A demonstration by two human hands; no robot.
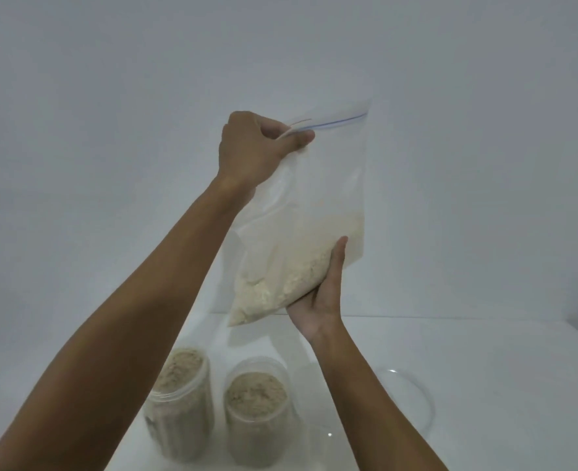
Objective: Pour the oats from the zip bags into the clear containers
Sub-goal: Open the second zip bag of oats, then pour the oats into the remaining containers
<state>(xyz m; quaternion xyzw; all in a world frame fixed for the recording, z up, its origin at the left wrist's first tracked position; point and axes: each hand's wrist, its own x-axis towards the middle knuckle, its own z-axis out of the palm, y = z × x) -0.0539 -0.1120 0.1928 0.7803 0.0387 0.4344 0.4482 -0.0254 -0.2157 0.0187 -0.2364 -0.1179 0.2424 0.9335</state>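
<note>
A clear zip bag (pixel 328 185) with a blue zip strip hangs upright in the air, its lower part filled with pale oats (pixel 280 280). My left hand (pixel 257 147) pinches the bag's top left corner at the zip. My right hand (pixel 321 294) cups the bag's bottom from below, thumb up along its side. On the white table below stand two clear containers: the left container (pixel 182 402) and the middle container (pixel 257 413), both filled with oats almost to the rim, no lids on them.
A third clear, round container (pixel 413 402) stands at the right on the white table (pixel 501 385), hard to make out. A plain white wall fills the background.
</note>
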